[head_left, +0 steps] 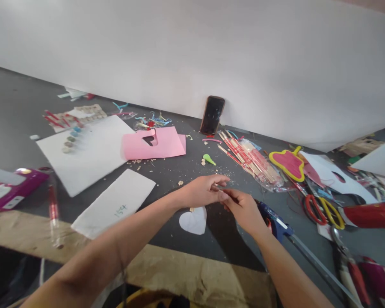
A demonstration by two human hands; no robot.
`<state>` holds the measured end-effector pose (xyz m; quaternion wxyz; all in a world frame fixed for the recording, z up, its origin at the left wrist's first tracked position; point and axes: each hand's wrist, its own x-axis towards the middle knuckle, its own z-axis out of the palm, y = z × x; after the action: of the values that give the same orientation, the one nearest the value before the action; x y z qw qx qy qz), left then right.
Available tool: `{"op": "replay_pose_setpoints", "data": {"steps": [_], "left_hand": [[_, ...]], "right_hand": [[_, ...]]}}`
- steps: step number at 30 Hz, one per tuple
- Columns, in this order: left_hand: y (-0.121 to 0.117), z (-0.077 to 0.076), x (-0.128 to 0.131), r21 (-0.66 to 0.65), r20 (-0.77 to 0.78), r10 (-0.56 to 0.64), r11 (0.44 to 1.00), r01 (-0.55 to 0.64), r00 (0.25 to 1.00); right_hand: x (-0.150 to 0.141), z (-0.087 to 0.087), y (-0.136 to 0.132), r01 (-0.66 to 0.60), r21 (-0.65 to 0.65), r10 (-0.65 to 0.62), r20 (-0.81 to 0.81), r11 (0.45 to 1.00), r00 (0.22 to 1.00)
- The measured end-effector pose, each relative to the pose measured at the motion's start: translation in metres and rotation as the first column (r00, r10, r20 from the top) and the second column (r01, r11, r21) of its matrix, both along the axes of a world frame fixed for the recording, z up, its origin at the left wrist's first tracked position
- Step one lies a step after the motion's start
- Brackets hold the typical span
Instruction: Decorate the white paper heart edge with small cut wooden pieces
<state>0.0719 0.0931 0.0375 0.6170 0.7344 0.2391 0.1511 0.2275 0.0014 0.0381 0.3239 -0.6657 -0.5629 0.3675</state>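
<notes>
My left hand (208, 190) and my right hand (244, 209) meet at the fingertips above the dark table. Both look closed in a pinch; whatever small thing may be between the fingers is hidden. Just below them lies a white paper heart (193, 221), with a small beige bit at its top edge. A blue glue gun (277, 222) rests beside my right hand, partly covered by it. Beyond my hands is a lime-green piece (209, 159) shaped like a drop, among pale crumbs.
Pink folded paper (167, 145), white sheets (93, 149) and a white slab (115, 205) lie left. A phone (212, 114) leans on the wall. Chopsticks (244, 154), scissors (315, 209), a yellow-edged pink shape (287, 164) and a red tube (370, 215) crowd the right.
</notes>
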Motion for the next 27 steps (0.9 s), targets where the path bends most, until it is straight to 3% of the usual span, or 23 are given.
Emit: {"op": "replay_pose_setpoints", "data": {"steps": [7, 9, 12, 16, 19, 23, 27], "left_hand": [[0.000, -0.001, 0.001, -0.139, -0.017, 0.096, 0.985, -0.098, 0.995], [0.003, -0.004, -0.001, -0.074, -0.019, 0.123, 0.989, -0.124, 0.992], [0.009, -0.008, -0.006, 0.130, -0.061, 0.172, 0.978, -0.163, 0.983], [0.009, -0.007, -0.011, 0.306, -0.110, 0.215, 0.936, -0.172, 0.970], [0.006, -0.004, -0.011, 0.349, -0.122, 0.223, 0.922, -0.169, 0.967], [0.005, -0.005, -0.011, 0.368, -0.139, 0.202, 0.919, -0.139, 0.969], [0.006, -0.004, -0.007, 0.421, -0.148, 0.079, 0.907, -0.009, 0.986]], "right_hand": [[-0.004, 0.000, -0.002, -0.043, 0.137, 0.016, 0.195, 0.990, 0.981], [0.001, 0.001, -0.002, 0.000, 0.189, -0.045, 0.235, 0.982, 0.971], [0.010, 0.003, -0.002, 0.041, 0.250, -0.126, 0.332, 0.967, 0.935], [0.007, -0.004, 0.003, -0.216, 0.114, 0.111, 0.582, 0.970, 0.805], [-0.006, -0.013, 0.010, -0.301, 0.046, 0.194, 0.673, 0.952, 0.714], [-0.014, -0.014, 0.018, -0.274, 0.077, 0.161, 0.647, 0.959, 0.745], [-0.006, 0.001, 0.018, -0.194, 0.107, 0.104, 0.549, 0.975, 0.829]]}}
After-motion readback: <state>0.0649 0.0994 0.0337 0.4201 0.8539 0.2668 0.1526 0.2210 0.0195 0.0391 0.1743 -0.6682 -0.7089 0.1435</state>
